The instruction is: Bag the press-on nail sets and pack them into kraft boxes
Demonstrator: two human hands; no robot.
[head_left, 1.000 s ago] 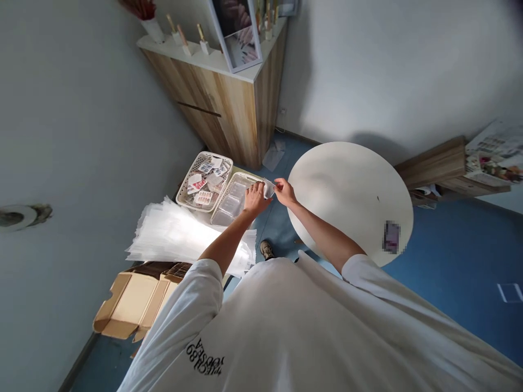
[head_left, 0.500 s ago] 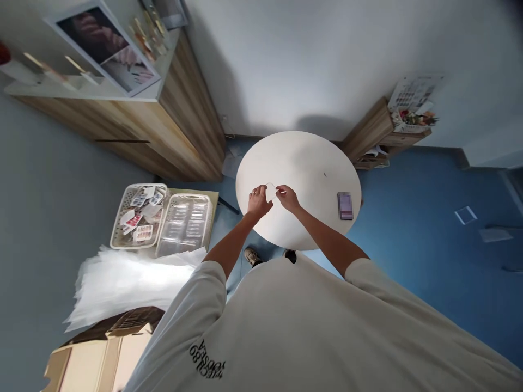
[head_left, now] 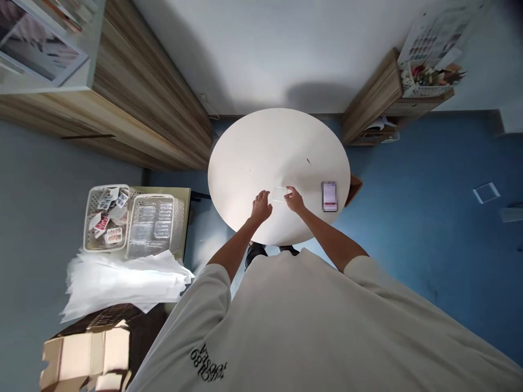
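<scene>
The right hand (head_left: 295, 200) pinches a clear piece (head_left: 279, 194) by its right edge. The left hand (head_left: 261, 207), loosely parted, is just beside its left.

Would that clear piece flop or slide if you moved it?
The clear piece is probably light, as it looks thin and see-through. It seems fairly stiff: its edges look straight, with the right hand at one end. On the flat table, it would likely slide, not roll.
</scene>
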